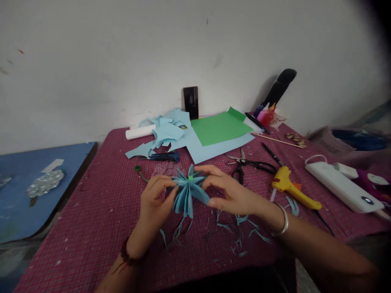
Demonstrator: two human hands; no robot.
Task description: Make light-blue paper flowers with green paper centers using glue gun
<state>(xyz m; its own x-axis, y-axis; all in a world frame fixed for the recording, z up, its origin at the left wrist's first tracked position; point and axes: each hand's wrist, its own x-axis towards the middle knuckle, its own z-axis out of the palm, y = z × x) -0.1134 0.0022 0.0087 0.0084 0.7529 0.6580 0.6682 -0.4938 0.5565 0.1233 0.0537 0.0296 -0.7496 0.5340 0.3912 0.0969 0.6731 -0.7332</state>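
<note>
Between my two hands is a light blue paper flower (187,195) with many folded petals spread in a fan and a small green piece at its centre. My left hand (157,199) pinches the petals on the left side between thumb and fingers. On the other side my right hand (227,189) curves round the right petals, fingers above and thumb below. Thin blue paper shreds (235,228) lie on the cloth below the flower. A green curled strip (138,168) lies left of the left hand.
Scissors (244,163), a yellow glue gun (290,186) and a white power strip (339,185) lie to the right. Behind are a blue cutter (165,156), green paper (222,127), blue paper scraps (171,132), and a phone (191,102) against the wall.
</note>
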